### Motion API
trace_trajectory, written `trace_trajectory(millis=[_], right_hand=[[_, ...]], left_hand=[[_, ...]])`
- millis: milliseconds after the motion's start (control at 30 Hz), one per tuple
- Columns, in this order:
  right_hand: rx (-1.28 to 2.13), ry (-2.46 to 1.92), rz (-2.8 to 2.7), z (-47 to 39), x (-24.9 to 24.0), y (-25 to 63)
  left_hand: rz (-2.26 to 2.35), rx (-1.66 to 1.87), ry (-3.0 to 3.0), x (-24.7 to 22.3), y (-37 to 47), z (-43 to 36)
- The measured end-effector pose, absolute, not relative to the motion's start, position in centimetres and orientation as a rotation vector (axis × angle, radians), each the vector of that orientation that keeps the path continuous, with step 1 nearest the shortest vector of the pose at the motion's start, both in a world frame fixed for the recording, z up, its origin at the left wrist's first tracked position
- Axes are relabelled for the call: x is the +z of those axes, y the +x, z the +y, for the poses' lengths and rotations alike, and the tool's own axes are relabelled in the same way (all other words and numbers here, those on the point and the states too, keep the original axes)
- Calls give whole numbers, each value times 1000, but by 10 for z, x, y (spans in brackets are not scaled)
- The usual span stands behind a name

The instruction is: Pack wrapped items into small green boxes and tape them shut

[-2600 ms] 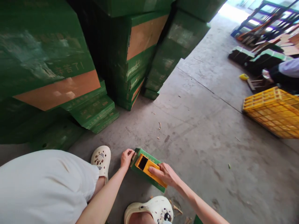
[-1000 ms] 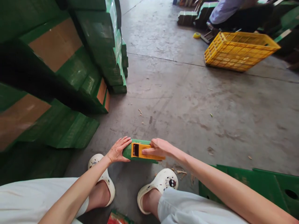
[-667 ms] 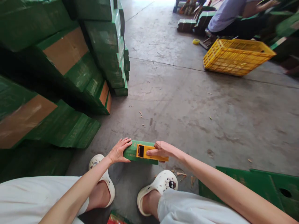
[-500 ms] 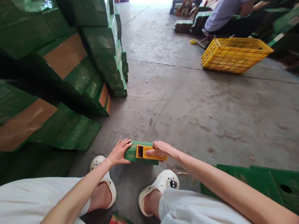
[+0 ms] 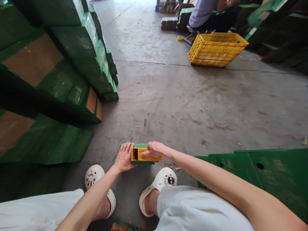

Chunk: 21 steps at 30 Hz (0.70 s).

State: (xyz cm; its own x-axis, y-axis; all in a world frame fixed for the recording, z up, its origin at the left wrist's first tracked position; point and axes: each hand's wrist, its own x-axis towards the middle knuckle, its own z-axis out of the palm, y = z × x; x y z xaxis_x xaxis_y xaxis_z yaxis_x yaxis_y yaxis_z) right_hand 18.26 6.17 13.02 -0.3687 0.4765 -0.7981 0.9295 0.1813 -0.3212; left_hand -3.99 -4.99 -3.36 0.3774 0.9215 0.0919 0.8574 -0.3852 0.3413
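A small green cardboard box (image 5: 139,146) is at floor level in front of my feet, mostly hidden by my hands and a tool. My left hand (image 5: 124,156) grips the box's left end, fingers over the top and thumb at the near side. My right hand (image 5: 154,149) is closed around a yellow box-shaped hand tool (image 5: 151,158) with a dark window at its left end. This tool lies along the top of the green box, its left end by my left fingers. What the tool is exactly, I cannot make out.
Stacked green cartons (image 5: 72,41) rise at the left. Flattened green cardboard (image 5: 271,170) lies at the right. Farther off stand a yellow plastic crate (image 5: 216,51) and a seated person (image 5: 204,12). My white clogs (image 5: 158,184) flank the work spot; scraps litter the floor.
The view has turned to the right. My left hand has moved farther over the box, closer to the yellow tool, with its fingers closer together. My right hand still holds the tool.
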Motion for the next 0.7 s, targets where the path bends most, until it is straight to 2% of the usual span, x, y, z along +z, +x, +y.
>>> trace_trajectory(millis=[100,300,700], right_hand=[[-1198,1279,1903,68,133,208],[-1125,1356,1907,75,130,256],[-1063,1413,1780,70,130,236]], left_hand=[[1553,409,2396,-32,-43,-49],[1556,395,2382,-32,-41,-48],[1614,250,2426,-27,-24,-45]])
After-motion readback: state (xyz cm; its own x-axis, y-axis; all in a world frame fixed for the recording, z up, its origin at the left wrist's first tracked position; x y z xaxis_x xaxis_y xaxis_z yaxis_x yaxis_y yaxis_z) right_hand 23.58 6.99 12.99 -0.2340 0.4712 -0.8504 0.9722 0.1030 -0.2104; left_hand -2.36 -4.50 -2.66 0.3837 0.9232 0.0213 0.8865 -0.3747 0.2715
